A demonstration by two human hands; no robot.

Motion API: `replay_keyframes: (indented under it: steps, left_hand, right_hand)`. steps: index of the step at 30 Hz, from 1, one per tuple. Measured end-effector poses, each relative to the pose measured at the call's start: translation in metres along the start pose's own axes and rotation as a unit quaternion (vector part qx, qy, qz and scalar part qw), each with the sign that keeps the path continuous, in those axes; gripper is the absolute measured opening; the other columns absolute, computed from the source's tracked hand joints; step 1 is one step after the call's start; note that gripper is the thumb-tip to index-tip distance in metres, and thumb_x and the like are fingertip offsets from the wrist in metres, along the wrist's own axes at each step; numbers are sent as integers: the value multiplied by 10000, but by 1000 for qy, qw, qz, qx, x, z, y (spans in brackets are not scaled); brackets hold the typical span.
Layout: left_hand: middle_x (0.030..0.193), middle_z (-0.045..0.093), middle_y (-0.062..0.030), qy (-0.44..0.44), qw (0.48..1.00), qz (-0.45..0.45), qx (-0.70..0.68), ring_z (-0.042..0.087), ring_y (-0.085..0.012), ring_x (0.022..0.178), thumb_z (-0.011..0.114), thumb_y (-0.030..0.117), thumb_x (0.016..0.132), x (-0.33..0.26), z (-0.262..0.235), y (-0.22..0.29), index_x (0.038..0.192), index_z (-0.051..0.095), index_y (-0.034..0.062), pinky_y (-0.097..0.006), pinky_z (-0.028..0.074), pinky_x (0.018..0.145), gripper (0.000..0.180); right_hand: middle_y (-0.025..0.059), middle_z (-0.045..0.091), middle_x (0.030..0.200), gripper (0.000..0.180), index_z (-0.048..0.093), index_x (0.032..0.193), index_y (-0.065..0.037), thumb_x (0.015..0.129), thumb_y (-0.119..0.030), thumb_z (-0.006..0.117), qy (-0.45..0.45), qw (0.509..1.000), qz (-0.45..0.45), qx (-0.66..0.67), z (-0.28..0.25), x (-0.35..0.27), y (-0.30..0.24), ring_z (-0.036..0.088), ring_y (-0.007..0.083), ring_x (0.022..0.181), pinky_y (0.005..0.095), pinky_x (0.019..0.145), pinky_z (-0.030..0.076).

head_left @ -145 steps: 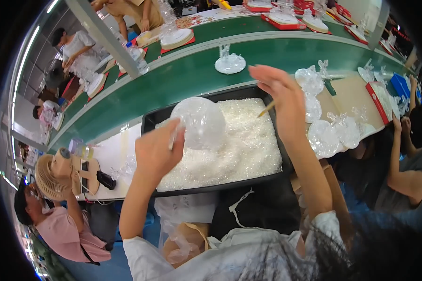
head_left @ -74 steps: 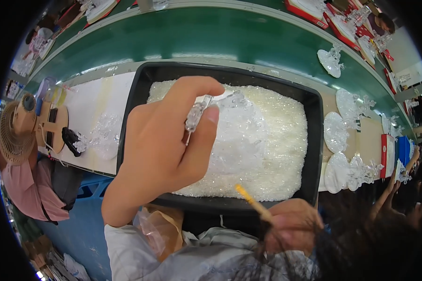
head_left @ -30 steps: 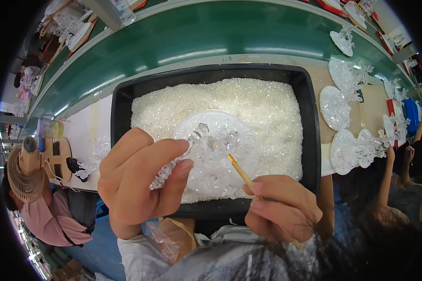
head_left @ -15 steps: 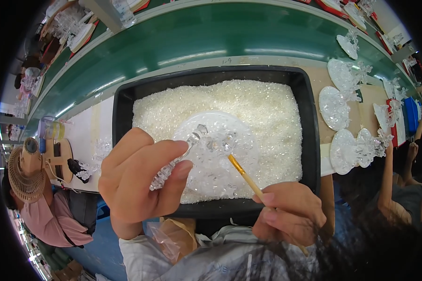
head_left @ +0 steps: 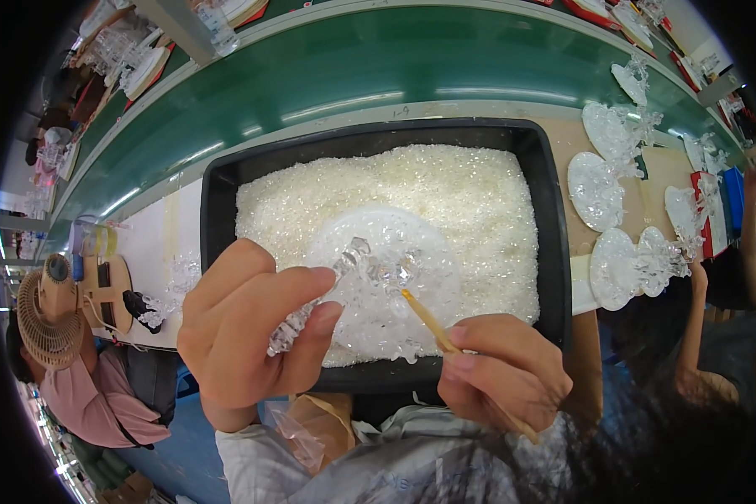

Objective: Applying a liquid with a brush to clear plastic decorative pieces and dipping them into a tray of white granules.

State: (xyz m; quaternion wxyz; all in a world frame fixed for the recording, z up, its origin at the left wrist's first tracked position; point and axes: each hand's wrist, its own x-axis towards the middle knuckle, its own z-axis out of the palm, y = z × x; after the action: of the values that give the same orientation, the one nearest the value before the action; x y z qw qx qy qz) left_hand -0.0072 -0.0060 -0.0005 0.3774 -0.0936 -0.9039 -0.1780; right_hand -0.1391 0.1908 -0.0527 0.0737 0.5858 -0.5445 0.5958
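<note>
My left hand (head_left: 256,323) is closed around a clear, faceted plastic figure (head_left: 292,329), much of it hidden by the fingers. A round white base (head_left: 370,323) covered with glittery bits appears beyond that hand, over the tray; whether it is joined to the figure I cannot tell. Between finger and thumb, my right hand (head_left: 504,370) pinches a thin wooden-handled brush (head_left: 428,319). The brush tip touches or nearly touches the clear pieces (head_left: 391,270) above the base.
A black tray (head_left: 556,244) holds white glittering granules (head_left: 479,193). Several finished-looking clear ornaments on round white bases (head_left: 596,191) stand to the right. A green conveyor belt (head_left: 353,67) runs behind. A fan (head_left: 55,311) and co-workers are at both sides.
My right hand and the brush have shifted slightly left, the tip moving a little down and left. My left hand keeps its grip almost unmoved.
</note>
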Motion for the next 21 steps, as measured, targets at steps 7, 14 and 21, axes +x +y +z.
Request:
replay_keyframes:
  steps: [7,14,21]
  left_hand:
    - [676,579,-177,-8,1000,-15,0,472,-196,495,620,-52,840,1,-3,2,991,573,-152,-304,343,432,186]
    - [700,594,-191,4,1000,3,-7,472,-197,493,629,-56,831,-1,0,-1,987,570,-160,-303,338,429,196]
    - [695,609,-112,63,996,-68,-2,470,-222,527,759,-72,646,-4,5,7,889,661,-76,-312,359,464,263]
  right_hand:
    - [224,656,828,203,632,905,38,737,26,745,16,1000,-7,2,0,1,-1,677,287,603,322,505,573]
    - [216,658,830,209,629,914,35,730,46,727,6,1000,-8,-5,-1,1,0,683,292,609,324,515,578]
    - [210,655,856,242,623,961,25,739,66,711,-22,1000,14,-10,-8,-5,-4,689,281,621,317,519,577]
